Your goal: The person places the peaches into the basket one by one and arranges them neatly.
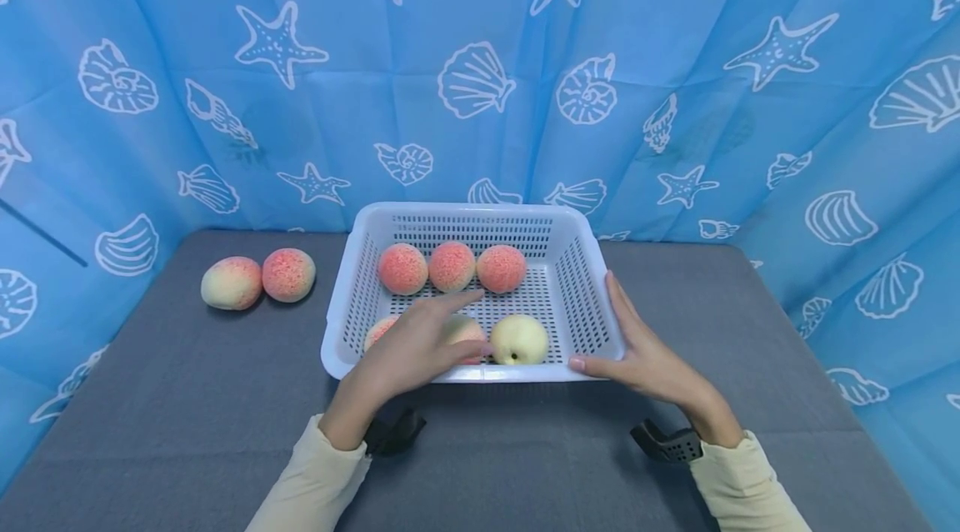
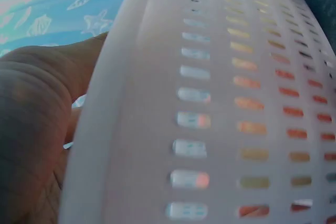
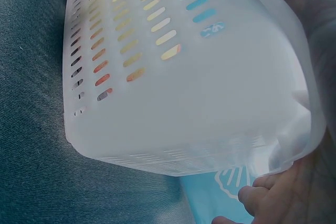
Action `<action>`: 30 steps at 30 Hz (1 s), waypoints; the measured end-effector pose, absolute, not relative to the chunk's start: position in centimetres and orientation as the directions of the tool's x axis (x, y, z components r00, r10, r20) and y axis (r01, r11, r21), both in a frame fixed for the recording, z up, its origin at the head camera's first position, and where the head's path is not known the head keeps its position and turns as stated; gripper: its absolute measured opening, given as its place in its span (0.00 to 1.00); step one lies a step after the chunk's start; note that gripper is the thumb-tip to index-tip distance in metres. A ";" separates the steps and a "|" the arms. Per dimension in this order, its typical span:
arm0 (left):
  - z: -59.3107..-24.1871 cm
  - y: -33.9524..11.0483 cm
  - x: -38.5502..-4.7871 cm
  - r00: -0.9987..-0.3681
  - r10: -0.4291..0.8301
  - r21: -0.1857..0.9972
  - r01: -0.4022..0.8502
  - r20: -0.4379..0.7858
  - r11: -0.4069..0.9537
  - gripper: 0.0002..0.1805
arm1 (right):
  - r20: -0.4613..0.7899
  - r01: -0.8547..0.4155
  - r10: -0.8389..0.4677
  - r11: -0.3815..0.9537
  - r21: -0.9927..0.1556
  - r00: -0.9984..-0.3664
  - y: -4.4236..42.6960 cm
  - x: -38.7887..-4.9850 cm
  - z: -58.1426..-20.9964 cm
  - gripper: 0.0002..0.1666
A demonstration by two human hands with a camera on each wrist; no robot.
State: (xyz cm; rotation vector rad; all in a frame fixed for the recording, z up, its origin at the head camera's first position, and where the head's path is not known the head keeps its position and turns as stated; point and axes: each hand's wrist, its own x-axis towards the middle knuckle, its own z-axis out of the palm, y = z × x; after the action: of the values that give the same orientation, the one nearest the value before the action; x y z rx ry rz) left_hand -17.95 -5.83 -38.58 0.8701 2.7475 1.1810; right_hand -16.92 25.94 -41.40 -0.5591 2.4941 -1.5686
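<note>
A white plastic basket (image 1: pixel 596 298) with slotted walls holds several pink-and-cream peaches. Three of them, such as this peach (image 1: pixel 451 267), line up along its back. My left hand (image 1: pixel 420 344) reaches over the front rim, thumb and forefinger spread above a front peach (image 1: pixel 467 333) that it partly covers. Another peach (image 1: pixel 378 332) shows behind that hand's wrist. Right of the thumb sits a pale yellow round fruit (image 1: pixel 520 339) with a dark dimple. My right hand (image 1: pixel 645 357) grips the basket's front right corner, thumb over the front rim and fingers along the outer right side.
Two more peaches (image 1: pixel 288 275) lie side by side on the grey cloth-covered table (image 1: pixel 225 399), left of the basket. A blue curtain (image 1: pixel 480 140) with white shells and starfish hangs behind and at both sides. Each wrist wears a black strap (image 1: pixel 666 442).
</note>
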 end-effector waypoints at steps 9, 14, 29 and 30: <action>-37.6 -7.3 -17.6 -0.843 0.463 0.651 0.518 0.275 0.556 0.36 | 0.068 -0.228 -0.380 0.396 -0.890 -0.923 25.9 -16.9 -41.4 0.75; -36.6 -8.7 -17.4 -0.859 0.410 0.673 0.500 0.307 0.545 0.39 | 0.062 -0.225 -0.375 0.409 -0.884 -0.925 26.0 -16.8 -41.2 0.74; -35.0 -14.1 -17.4 -0.904 0.202 0.700 0.421 0.378 0.577 0.39 | 0.069 -0.235 -0.381 0.407 -0.883 -0.922 26.1 -16.9 -41.3 0.75; -35.0 -14.6 -17.4 -0.907 0.177 0.703 0.410 0.382 0.581 0.39 | 0.068 -0.234 -0.382 0.406 -0.884 -0.922 26.1 -16.9 -41.3 0.75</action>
State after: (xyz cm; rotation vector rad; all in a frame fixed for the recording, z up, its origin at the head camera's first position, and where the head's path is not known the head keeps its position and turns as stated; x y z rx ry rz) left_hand -17.44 -14.59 -34.97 0.5764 3.0288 1.4698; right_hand -16.92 26.05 -41.31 -0.5537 2.5095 -1.5414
